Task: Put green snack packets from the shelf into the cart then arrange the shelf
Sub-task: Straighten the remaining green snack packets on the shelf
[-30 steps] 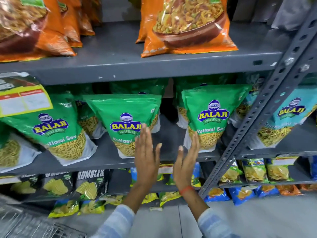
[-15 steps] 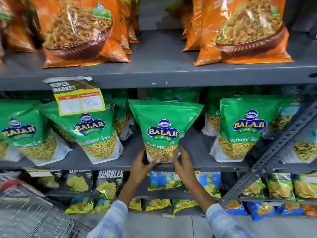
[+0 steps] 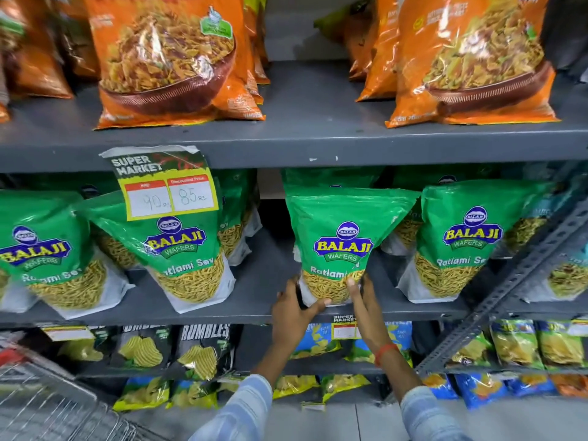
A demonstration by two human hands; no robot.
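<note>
A green Balaji snack packet (image 3: 342, 237) stands upright on the grey middle shelf (image 3: 264, 281). My left hand (image 3: 294, 313) grips its lower left corner and my right hand (image 3: 362, 300) grips its lower right side. More green packets stand alongside: one to the right (image 3: 458, 240), one under the price tag (image 3: 184, 256) and one at the far left (image 3: 44, 253). Others stand behind them. The wire cart (image 3: 47, 405) shows at the bottom left corner.
Orange snack bags (image 3: 171, 58) fill the upper shelf. A price tag (image 3: 165, 183) hangs from that shelf's edge. Black and blue chip packets (image 3: 203, 348) sit on the lower shelves. A slanted metal brace (image 3: 521, 278) crosses at the right.
Both hands went from open in front of the shelf to gripping the base of the middle green packet. The view has shifted left, so the packet sits further right in frame.
</note>
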